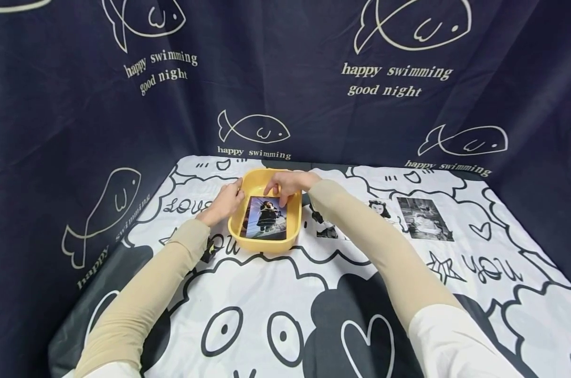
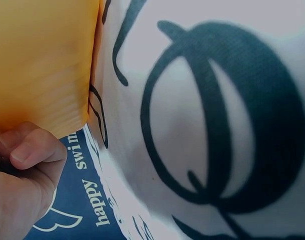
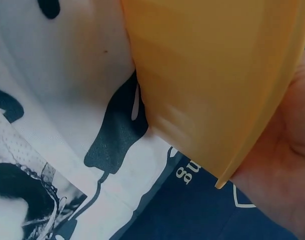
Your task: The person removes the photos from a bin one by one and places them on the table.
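A yellow plastic basin [image 1: 264,245] sits on the printed cloth, seen from outside in the left wrist view. Inside it lies a colour photo card [image 1: 266,216] of a figure in dark clothes. My left hand [image 1: 226,202] grips the basin's left rim, its fingers curled against the outer wall. Over the right rim reaches my right hand [image 1: 289,185], its fingers pointing down into the basin by the card's upper edge; whether they touch the card, I cannot tell. In the right wrist view the basin wall [image 3: 207,85] hides those fingertips.
Black-and-white photo cards lie right of the basin: one at far right [image 1: 424,219], others partly behind my right sleeve [image 1: 375,236]. A small dark piece [image 1: 211,251] shows beside my left cuff. A navy fish-print curtain [image 1: 314,105] hangs behind the cloth-covered surface [image 1: 262,294].
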Demonstrator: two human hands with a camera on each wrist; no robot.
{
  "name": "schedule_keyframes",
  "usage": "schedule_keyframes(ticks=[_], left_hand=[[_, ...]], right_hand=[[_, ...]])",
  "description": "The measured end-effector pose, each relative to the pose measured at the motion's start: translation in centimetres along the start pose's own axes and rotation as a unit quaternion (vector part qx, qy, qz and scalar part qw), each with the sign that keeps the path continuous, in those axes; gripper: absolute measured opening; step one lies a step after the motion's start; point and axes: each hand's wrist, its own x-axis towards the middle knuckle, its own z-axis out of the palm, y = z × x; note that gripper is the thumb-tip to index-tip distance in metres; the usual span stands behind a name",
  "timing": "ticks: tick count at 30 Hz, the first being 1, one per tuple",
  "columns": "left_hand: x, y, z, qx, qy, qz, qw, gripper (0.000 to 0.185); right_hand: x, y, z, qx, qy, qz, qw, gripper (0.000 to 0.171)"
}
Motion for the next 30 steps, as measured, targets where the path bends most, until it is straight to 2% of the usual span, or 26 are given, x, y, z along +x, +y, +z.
schedule_keyframes(ticks=[11,23,30], left_hand=[[-0.05,0.20,-0.03,-0.006,-0.003,-0.001,1.0000,0.057],[-0.12,0.12,0.00,-0.016,-0.005,0.002,0.9999,0.057],[0.02,-0.21,0.11,0.016,0.020,0.035,0.9991,0.052]], right_hand=[[-0.01,-0.14,0.20,-0.066,-0.005,0.002,0.998,0.067],[0.32,-0.19,0.77,-0.083,0.027,0.007,0.996,0.053],[0.38,-0.09,0.74,-0.069,0.038,-0.014,0.997,0.051]])
